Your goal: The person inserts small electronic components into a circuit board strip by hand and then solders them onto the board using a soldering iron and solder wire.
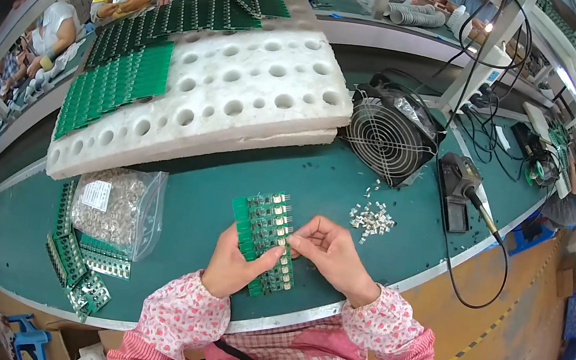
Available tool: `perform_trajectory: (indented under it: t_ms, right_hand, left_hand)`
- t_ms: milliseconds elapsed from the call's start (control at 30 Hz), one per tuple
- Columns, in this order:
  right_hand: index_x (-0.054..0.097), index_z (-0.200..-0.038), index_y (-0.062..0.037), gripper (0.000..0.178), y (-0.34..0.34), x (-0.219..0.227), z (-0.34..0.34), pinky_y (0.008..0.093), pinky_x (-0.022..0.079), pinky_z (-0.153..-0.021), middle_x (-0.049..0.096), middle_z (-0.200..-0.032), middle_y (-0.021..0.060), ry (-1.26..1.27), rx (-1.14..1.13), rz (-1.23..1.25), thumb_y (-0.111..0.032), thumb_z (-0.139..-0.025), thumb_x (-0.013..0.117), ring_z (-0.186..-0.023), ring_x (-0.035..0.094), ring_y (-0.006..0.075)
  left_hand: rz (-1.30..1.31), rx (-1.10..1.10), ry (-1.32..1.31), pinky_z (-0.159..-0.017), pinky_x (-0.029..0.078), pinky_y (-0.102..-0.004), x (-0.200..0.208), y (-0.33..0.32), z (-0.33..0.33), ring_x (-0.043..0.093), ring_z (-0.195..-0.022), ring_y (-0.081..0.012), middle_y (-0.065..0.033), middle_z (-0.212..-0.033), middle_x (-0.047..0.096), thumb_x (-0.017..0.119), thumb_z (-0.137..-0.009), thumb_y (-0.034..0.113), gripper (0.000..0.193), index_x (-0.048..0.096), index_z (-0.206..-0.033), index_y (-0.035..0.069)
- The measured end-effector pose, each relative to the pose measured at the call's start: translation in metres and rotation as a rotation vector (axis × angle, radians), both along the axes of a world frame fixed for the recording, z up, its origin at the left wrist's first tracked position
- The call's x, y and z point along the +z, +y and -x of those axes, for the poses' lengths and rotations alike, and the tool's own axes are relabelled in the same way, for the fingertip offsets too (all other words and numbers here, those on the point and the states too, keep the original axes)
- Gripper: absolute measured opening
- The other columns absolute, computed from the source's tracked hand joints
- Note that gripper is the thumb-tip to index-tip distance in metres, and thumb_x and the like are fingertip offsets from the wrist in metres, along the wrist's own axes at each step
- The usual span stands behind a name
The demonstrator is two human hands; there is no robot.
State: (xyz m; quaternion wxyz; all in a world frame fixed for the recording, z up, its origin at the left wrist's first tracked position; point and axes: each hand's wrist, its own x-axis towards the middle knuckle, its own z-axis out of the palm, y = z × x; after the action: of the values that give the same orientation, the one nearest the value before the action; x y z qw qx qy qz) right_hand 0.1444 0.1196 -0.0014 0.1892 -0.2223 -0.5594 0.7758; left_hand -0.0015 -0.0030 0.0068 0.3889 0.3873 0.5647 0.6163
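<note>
Over the green bench, my left hand [238, 264] grips a green circuit board panel [266, 232], its thumb lying across the face. White connector-like parts run in a column down the panel's right side, with thin pins sticking out past the edge. At that edge, my right hand [331, 252] is closed in a pinch, thumb and forefinger against the column. Whatever is between those fingertips is too small and covered to make out. Beyond my right hand lies a loose pile of small white connectors [373, 220].
A clear bag of small parts [111, 207] and several board panels [78, 270] lie at left. Behind stands a white foam block [242, 89] bearing green panels [121, 86]. A black fan [392, 132] and a soldering iron in its stand [459, 193] are at right. People work across the bench.
</note>
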Motion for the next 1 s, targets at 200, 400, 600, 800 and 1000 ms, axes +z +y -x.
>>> perform_trajectory:
  t_ms: [200,400,600,800,1000]
  right_hand:
    - [0.054,-0.094,0.0002,0.013,-0.004,-0.007,0.0,0.0243,0.053,-0.077,0.065,-0.093,0.0071,0.047,-0.026,-0.042,-0.008,-0.092,0.064,-0.085,0.063,0.0099]
    - [0.053,-0.095,-0.0003,0.012,-0.006,-0.013,-0.001,0.0235,0.052,-0.079,0.065,-0.095,0.0061,0.043,-0.041,-0.111,-0.007,-0.092,0.063,-0.088,0.061,0.0084]
    - [0.055,-0.096,0.0007,0.013,-0.007,-0.01,0.001,0.0242,0.052,-0.077,0.065,-0.093,0.0061,0.071,-0.138,-0.092,-0.009,-0.093,0.063,-0.086,0.063,0.0094]
    - [0.063,-0.099,-0.0029,0.018,0.01,0.012,-0.022,0.0295,0.052,-0.073,0.065,-0.09,0.0074,-0.231,-0.353,-0.844,-0.009,-0.085,0.07,-0.081,0.063,0.0177]
    - [0.068,-0.086,-0.008,0.013,0.045,0.005,-0.042,0.0365,0.049,-0.073,0.063,-0.087,0.0072,-0.382,-0.51,-1.529,-0.011,-0.075,0.073,-0.085,0.058,0.0273]
  left_hand:
    - [0.03,0.004,0.074,-0.077,0.053,-0.0275,0.001,0.0,0.0,0.063,-0.086,-0.0097,-0.004,-0.097,0.067,0.072,-0.081,0.004,0.033,0.06,-0.111,0.0]
    - [0.025,0.016,0.175,-0.075,0.053,-0.0275,-0.007,0.0,0.0,0.063,-0.083,-0.0099,-0.0034,-0.095,0.068,0.072,-0.08,0.005,0.031,0.061,-0.108,0.001]
    - [0.019,-0.056,0.033,-0.078,0.053,-0.0276,0.0,0.005,-0.004,0.064,-0.087,-0.0111,-0.0041,-0.102,0.067,0.074,-0.08,0.005,0.041,0.056,-0.116,0.001]
    - [0.021,0.051,-0.239,-0.08,0.053,-0.0299,-0.006,0.006,0.001,0.064,-0.091,-0.0128,-0.0048,-0.103,0.065,0.074,-0.08,0.001,0.042,0.055,-0.117,0.001]
    - [0.04,0.098,-0.399,-0.077,0.054,-0.0308,-0.004,0.008,0.01,0.065,-0.086,-0.0145,-0.0051,-0.1,0.065,0.074,-0.08,0.002,0.04,0.056,-0.115,0.002]
